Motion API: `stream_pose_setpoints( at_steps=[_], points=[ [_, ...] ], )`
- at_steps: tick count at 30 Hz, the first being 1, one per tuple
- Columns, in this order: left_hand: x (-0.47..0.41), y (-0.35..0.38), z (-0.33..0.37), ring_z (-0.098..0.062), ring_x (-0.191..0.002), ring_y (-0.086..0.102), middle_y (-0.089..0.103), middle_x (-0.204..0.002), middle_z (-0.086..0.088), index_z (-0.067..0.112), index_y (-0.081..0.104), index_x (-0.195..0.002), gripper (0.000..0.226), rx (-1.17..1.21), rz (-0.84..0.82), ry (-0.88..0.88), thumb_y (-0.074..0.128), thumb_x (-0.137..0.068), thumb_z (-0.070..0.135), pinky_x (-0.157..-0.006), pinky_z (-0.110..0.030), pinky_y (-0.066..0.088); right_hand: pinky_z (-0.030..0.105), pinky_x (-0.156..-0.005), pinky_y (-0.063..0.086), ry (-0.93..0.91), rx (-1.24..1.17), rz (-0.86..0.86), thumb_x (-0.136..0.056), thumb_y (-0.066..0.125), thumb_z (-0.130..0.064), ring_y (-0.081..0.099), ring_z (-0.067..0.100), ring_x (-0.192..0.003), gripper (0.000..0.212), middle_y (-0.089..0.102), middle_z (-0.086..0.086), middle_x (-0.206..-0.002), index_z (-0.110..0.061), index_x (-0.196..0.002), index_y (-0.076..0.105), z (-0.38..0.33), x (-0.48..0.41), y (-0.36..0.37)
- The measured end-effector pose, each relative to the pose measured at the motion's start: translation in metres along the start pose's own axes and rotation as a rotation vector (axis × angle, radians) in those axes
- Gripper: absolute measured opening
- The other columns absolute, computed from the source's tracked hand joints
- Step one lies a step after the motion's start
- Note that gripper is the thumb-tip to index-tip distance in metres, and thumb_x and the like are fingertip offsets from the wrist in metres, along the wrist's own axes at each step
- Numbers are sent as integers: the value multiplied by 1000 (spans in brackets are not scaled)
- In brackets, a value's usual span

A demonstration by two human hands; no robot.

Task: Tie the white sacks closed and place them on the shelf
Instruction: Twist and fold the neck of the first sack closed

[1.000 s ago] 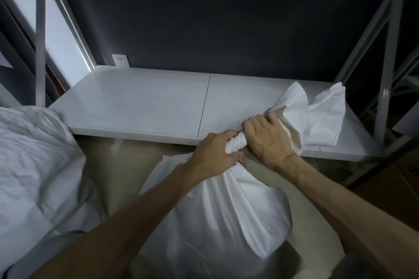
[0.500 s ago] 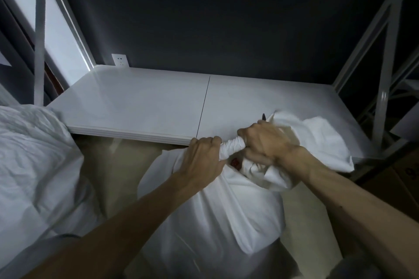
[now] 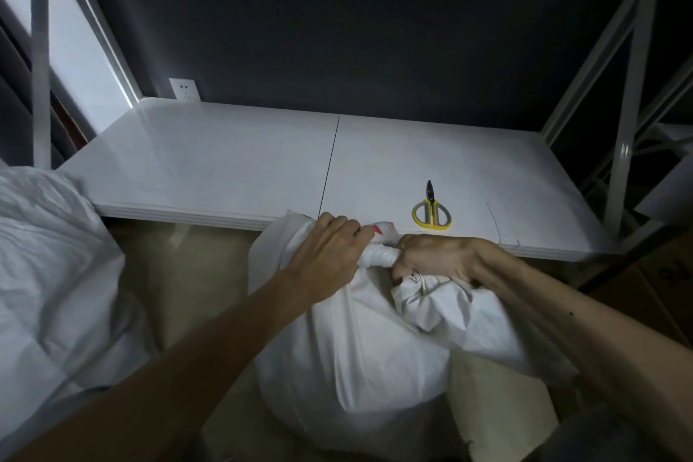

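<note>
Sack top (image 3: 431, 306) now hangs below right hand (image 3: 438, 259) grip, left hand (image 3: 330, 248) alongside.

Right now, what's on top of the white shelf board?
A pair of yellow-handled scissors lies on the white shelf board, near its front edge. The left hand, right hand and the white fabric sack they grip hide part of that edge.

You are in a storeroom. A big white shelf (image 3: 225, 169) stands in front of you, held up by white metal posts (image 3: 633, 94) with slanted bars. A brown cardboard box (image 3: 660, 274) sits low on your right. A full white sack (image 3: 48, 274) sits on your left and a second sack (image 3: 356, 349) sits right in front of you. The dark wall (image 3: 337, 30) behind has one socket (image 3: 182, 89).
</note>
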State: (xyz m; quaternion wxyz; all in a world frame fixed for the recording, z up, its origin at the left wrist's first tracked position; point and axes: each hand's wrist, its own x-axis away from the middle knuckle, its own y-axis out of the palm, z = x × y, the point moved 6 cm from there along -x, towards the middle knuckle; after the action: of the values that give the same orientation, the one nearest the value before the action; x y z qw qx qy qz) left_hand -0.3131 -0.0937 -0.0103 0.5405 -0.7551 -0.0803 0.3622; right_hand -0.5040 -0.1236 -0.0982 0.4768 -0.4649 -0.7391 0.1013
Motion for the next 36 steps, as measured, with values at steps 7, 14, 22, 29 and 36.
stream_pose_setpoints(
  at_steps=[7,14,22,29,36],
  points=[
    [-1,-16,-1,-28,-55,57,59,-62,-5,12,64,-86,46,83,-30,-60,75,-43,-3,-56,-37,50,20,-58,40,-117,128,-29,-75,58,-25,47,5,-62,14,48,-13,-64,-26,-64,49,-72,76,3],
    [26,-21,-20,-29,-58,58,59,-65,-4,14,68,-88,50,64,-95,-150,70,-42,-5,-58,-38,47,15,-56,31,-235,253,-85,-82,57,-10,40,10,-64,18,40,-4,-68,-13,-70,45,-106,76,28],
    [27,9,-8,-27,-92,62,67,-97,-4,12,64,-107,40,423,-210,-240,75,-69,9,-81,-36,41,15,-63,42,-131,7,-195,-80,68,-19,45,3,-69,19,49,-7,-78,-23,-74,50,-103,91,21],
    [26,-1,8,-18,-99,54,69,-110,-7,8,61,-123,39,520,-66,-189,51,-93,30,-89,-25,35,25,-57,35,-85,265,-145,-84,60,-24,45,11,-61,14,50,-5,-68,-17,-73,53,-99,79,14],
    [18,-1,17,-28,-85,64,68,-96,-8,6,63,-113,38,371,-165,-95,40,-94,29,-82,-31,37,32,-71,50,-105,357,-120,-67,62,-42,61,17,-78,20,60,-6,-78,-25,-76,57,-92,74,18]
  ],
)
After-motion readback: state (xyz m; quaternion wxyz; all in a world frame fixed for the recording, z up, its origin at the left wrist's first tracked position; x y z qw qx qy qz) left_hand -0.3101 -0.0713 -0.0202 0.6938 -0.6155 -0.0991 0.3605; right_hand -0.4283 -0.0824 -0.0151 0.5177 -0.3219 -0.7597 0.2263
